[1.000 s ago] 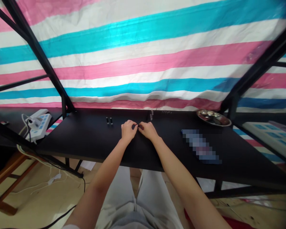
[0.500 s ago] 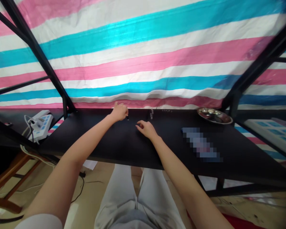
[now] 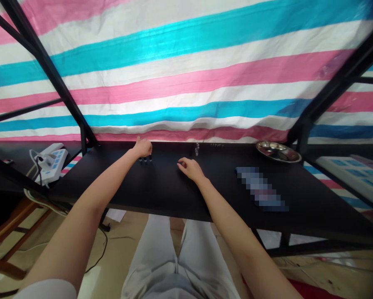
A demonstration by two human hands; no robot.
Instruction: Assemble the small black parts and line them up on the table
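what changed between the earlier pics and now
The left hand carried a small black, pale-ended cylinder leftward, beside two similar black cylinders; whether it has released it is unclear. The right hand let go, staying about where it was. The round shiny metal plate stayed put.

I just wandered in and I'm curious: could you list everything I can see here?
Striped sheet: one, pink, white and blue, behind table
Frame: black, both sides
Table: one, black, centre
Small cylinders: three visible, dark with pale ends, under left hand
Clear bits: too small to count, table's back
Metal dish: one, silvery, back right
Pixelated item: one, bluish, table's right
Power strip: one, white and blue, far left
Similar panel: one, pale and blue, far right
Wooden furniture: brown, lower left
Paper: white, floor
Cables: black and white, floor
Red item: lower right
Trousers: pale grey
Left hand: at cylinders
Right hand: mid-table
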